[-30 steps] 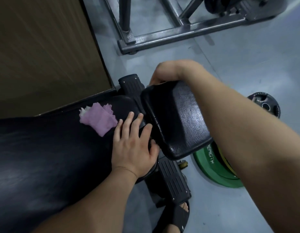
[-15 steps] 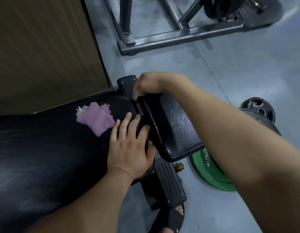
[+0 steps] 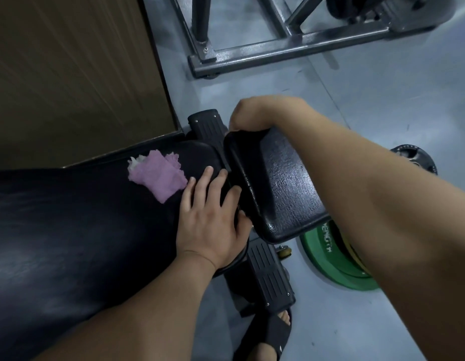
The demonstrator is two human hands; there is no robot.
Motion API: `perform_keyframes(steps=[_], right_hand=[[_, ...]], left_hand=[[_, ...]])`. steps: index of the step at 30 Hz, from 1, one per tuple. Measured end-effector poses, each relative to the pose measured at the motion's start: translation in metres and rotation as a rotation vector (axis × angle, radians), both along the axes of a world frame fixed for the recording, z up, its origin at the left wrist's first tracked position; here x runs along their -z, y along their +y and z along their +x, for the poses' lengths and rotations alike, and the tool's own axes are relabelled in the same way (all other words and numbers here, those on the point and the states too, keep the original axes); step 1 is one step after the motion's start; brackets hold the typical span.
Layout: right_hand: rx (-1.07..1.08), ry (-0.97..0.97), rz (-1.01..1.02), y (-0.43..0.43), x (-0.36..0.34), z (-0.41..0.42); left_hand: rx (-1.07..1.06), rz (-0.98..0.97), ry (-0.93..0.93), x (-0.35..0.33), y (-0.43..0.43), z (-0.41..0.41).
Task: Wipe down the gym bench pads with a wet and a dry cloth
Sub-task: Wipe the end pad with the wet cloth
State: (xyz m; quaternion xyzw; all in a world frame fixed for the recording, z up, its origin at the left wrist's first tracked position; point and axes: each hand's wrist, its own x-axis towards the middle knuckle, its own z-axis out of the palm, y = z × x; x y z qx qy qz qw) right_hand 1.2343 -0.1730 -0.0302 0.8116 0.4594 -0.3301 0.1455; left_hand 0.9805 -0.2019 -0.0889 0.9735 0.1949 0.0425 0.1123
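The long black bench pad (image 3: pixel 69 230) fills the lower left. A crumpled purple cloth (image 3: pixel 158 175) with a white bit at its edge lies near the pad's far end. My left hand (image 3: pixel 213 217) rests flat on that end, fingers spread, just beside the cloth and not touching it. To the right sits the smaller black seat pad (image 3: pixel 283 188), tilted. My right hand (image 3: pixel 262 113) is curled over its far edge, near the far left corner. Its fingers are hidden behind the pad, and no cloth shows in it.
A wooden panel (image 3: pixel 69 74) stands behind the bench. A grey steel rack base (image 3: pixel 278 50) crosses the floor ahead. A green weight plate (image 3: pixel 330 259) and a black plate (image 3: pixel 416 160) lie to the right. The bench's ribbed foot bar (image 3: pixel 267 274) is beside my sandalled foot (image 3: pixel 270 334).
My right hand slid left along the seat pad's far edge to the corner, then a little back to the right. My left hand stayed flat on the long pad.
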Motion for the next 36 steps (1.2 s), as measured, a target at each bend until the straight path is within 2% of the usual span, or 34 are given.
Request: perform_keyframes(steps=[4, 8, 11, 13, 16, 18, 23, 25, 28, 30, 36], right_hand=[[0.005, -0.050, 0.235, -0.016, 0.012, -0.018], [-0.178, -0.168, 0.403, -0.041, 0.023, -0.035], [-0.277, -0.146, 0.464, -0.056, 0.030, -0.042], [-0.151, -0.112, 0.475, -0.055, 0.022, -0.040], [0.166, -0.064, 0.363, -0.039, 0.017, -0.021], [0.213, -0.068, 0.282, -0.042, 0.022, -0.008], [0.401, -0.080, 0.251, -0.072, 0.016, 0.030], [0.398, -0.077, 0.244, -0.065, 0.015, 0.025], [0.319, -0.071, 0.330, -0.056, 0.022, 0.003], [0.355, -0.050, 0.395, -0.062, 0.024, 0.001], [0.765, 0.043, 0.562, -0.103, 0.026, 0.026]], left_hand=[[-0.003, -0.012, 0.003, 0.001, 0.000, 0.000], [-0.003, -0.007, 0.001, 0.002, 0.000, 0.000], [-0.013, -0.008, -0.004, 0.001, -0.001, 0.001], [-0.016, -0.003, 0.002, 0.001, -0.001, 0.001], [-0.006, -0.003, 0.004, 0.001, -0.001, 0.000], [-0.008, -0.007, 0.007, 0.001, -0.001, 0.000], [-0.014, -0.007, 0.005, 0.001, -0.002, 0.002], [-0.010, -0.002, 0.005, 0.001, -0.002, 0.002], [-0.012, 0.008, -0.010, 0.002, -0.002, 0.001], [-0.012, 0.013, -0.013, 0.003, -0.002, 0.001], [-0.008, 0.007, -0.036, 0.005, -0.001, 0.002]])
